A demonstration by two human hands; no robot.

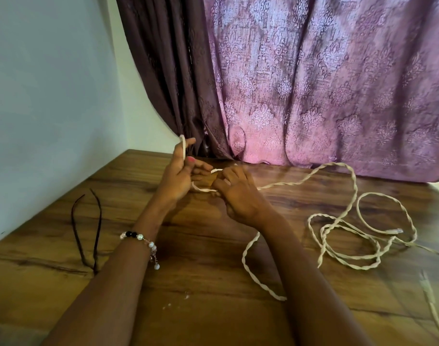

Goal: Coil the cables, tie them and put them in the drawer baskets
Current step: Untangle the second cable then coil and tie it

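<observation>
A long cream twisted cable (338,221) lies in loose loops on the wooden table (213,283), mostly to the right. My left hand (178,176) is raised above the table with a loop of the cable over its fingers and its thumb pressing the strand. My right hand (235,193) sits just right of it, fingers curled round the same cable where it runs off toward the loose loops. One connector end (395,231) rests among the loops at the right.
A thin dark tie (88,231) lies bent on the table at the left. Another pale cable end (430,303) sits near the right front edge. A purple patterned curtain (313,96) hangs behind the table, and a white wall (51,96) stands at the left.
</observation>
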